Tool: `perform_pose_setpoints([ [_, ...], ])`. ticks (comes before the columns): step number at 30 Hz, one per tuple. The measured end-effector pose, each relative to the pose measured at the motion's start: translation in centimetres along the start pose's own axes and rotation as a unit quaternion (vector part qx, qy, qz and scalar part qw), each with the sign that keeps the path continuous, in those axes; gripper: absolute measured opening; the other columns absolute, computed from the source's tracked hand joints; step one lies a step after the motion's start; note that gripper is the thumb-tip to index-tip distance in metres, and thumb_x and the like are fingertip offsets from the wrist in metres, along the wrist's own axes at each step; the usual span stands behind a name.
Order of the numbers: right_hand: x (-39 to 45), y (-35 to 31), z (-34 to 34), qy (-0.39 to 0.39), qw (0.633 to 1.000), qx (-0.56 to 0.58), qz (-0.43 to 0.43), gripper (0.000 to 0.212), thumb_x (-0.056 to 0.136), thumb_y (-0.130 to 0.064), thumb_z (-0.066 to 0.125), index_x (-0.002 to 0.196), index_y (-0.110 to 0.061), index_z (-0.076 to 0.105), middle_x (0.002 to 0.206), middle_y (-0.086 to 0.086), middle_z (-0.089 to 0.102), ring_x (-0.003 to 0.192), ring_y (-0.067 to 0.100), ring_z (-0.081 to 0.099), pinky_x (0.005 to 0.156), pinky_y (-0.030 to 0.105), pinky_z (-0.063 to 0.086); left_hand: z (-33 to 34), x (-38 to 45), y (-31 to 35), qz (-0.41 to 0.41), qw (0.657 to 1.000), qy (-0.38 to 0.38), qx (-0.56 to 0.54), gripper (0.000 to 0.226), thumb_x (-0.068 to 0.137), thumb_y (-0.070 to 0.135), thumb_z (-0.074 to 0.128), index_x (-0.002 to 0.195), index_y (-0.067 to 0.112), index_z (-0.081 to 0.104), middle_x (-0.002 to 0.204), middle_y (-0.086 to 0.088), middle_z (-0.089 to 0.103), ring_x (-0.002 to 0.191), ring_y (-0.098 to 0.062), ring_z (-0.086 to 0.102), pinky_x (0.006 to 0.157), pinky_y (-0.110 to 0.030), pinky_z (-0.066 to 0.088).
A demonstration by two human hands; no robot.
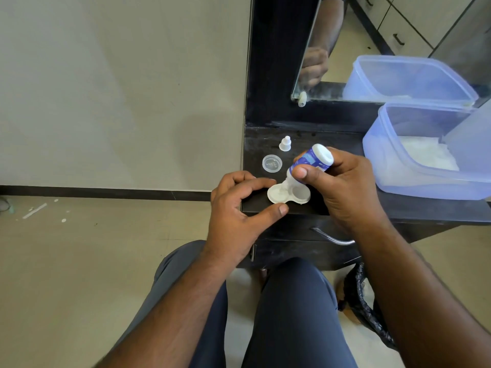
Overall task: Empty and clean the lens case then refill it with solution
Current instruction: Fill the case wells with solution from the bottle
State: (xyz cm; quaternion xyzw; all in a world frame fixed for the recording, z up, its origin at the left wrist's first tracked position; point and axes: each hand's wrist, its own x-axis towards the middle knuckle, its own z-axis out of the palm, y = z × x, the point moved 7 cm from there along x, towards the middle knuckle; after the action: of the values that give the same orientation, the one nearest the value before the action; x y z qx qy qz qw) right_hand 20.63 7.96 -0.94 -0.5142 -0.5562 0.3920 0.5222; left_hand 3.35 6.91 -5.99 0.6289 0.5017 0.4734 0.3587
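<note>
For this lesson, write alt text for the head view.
The right hand tips a solution bottle nozzle-down over the open lens case, which the left hand steadies on a dark table. A loose lid lies behind.

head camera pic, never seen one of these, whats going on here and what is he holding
The picture comes from a camera worn on a person's head, looking down at their own two hands and lap. There is no machine here.

They sit at a dark table with a mirror behind it. The right hand holds a small solution bottle tipped nozzle-down over one well of a white lens case. The left hand steadies the case, a finger and thumb at its left edge.

Also on the table: a clear round case lid, the bottle's white cap standing upright, and an open bluish plastic tub with something white inside. The second tub higher up is only the mirror's reflection.
</note>
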Motion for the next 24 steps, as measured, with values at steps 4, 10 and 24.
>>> perform_pose_setpoints([
  [4, 0.06, 0.06, -0.37, 0.011, 0.998, 0.055, -0.007, 0.022, 0.068, -0.022, 0.080, 0.084, -0.009, 0.072, 0.079, 0.004, 0.072, 0.077, 0.022, 0.068, 0.069, 0.031, 0.053, 0.00, 0.02, 0.01, 0.000, 1.000, 0.001, -0.002, 0.040, 0.063, 0.051, 0.076, 0.102, 0.044, 0.070, 0.104, 0.031, 0.046, 0.114, -0.019, 0.052, 0.095, -0.037, 0.049],
  [10, 0.13, -0.11, -0.37, 0.010, 0.993, 0.116, -0.010, 0.013, 0.064, -0.025, 0.078, 0.075, -0.018, 0.075, 0.075, 0.000, 0.071, 0.073, 0.020, 0.067, 0.069, 0.031, 0.053, 0.01, 0.05, -0.20, 0.000, 1.000, 0.000, -0.002, 0.041, 0.063, 0.050, 0.077, 0.102, 0.043, 0.070, 0.105, 0.027, 0.048, 0.115, -0.018, 0.052, 0.094, -0.033, 0.049],
  [24, -0.18, -0.28, -0.07, -0.002, 0.997, 0.081, 0.008, 0.014, 0.064, -0.027, 0.077, 0.075, -0.019, 0.076, 0.074, 0.000, 0.073, 0.072, 0.015, 0.069, 0.066, 0.026, 0.053, 0.02, 0.13, -0.21, -0.003, 1.000, -0.002, -0.006, 0.043, 0.063, 0.051, 0.077, 0.103, 0.038, 0.072, 0.104, 0.026, 0.048, 0.115, -0.020, 0.053, 0.094, -0.041, 0.050],
])
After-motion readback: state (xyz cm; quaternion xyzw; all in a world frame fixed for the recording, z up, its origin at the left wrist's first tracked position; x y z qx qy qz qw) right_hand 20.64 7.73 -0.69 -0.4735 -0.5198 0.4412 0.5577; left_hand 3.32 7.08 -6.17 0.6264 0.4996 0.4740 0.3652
